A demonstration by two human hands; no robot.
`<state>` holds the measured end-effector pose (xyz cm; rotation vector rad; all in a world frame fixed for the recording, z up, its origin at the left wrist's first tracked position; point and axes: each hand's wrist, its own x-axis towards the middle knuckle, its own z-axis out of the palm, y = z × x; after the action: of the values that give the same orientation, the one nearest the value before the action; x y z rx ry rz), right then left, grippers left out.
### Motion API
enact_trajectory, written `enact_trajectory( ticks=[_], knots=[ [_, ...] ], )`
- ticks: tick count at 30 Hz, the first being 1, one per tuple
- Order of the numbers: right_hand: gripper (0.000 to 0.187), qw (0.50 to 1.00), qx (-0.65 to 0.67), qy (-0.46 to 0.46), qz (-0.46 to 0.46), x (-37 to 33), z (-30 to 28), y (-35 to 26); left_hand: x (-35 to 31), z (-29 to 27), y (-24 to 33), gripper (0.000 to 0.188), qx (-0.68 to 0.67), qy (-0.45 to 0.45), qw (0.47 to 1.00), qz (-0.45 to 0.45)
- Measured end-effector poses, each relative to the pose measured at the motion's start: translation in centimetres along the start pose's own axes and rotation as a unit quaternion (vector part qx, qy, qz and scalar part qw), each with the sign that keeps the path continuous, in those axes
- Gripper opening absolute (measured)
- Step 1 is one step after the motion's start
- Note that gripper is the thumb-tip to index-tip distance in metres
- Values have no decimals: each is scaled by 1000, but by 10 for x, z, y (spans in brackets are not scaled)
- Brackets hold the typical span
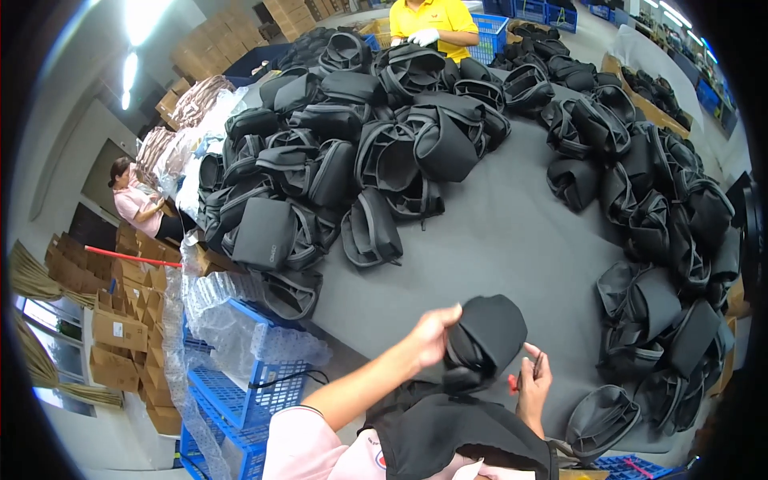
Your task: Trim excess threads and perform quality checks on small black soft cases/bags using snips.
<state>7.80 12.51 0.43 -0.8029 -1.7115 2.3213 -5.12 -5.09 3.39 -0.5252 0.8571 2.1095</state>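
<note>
My left hand grips a dark grey zippered pouch by its left side, holding it up over the near edge of the table. Close by its right side, my right hand has its fingers closed around a small red-handled tool; its exact kind is too small to make out. A black apron covers my front below the pouch. Nearest on the table lie an open pouch to the right and a standing pouch beyond my left hand.
A grey-covered table carries a large heap of dark pouches at left and another heap along the right. Blue crates with bubble wrap stand at left. A co-worker in yellow is across the table; another person in pink sits far left.
</note>
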Motion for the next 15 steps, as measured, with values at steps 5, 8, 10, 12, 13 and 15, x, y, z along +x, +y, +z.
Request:
enact_trajectory(
  ticks=[5, 8, 10, 12, 13, 15],
  knots=[
    [23, 999, -49, 4, -25, -17, -17, -12, -46, 54, 114, 27, 163, 80, 900, 397],
    [22, 999, -32, 12, -13, -26, -23, -9, -87, 89, 208, 32, 382, 156, 633, 655],
    [22, 1000, -5, -4, -15, -32, -28, -8, -105, 82, 271, 46, 407, 212, 635, 621],
    [23, 999, -2, 40, -31, -39, -34, -8, -97, 52, 320, 60, 459, 431, 517, 580],
    [24, 995, -26, 82, -47, -40, -49, 6, -82, 52, 313, 69, 459, 405, 549, 569],
    [23, 982, -24, 161, -95, -42, -65, 3, -48, 32, 291, 60, 519, 300, 498, 627]
  ],
)
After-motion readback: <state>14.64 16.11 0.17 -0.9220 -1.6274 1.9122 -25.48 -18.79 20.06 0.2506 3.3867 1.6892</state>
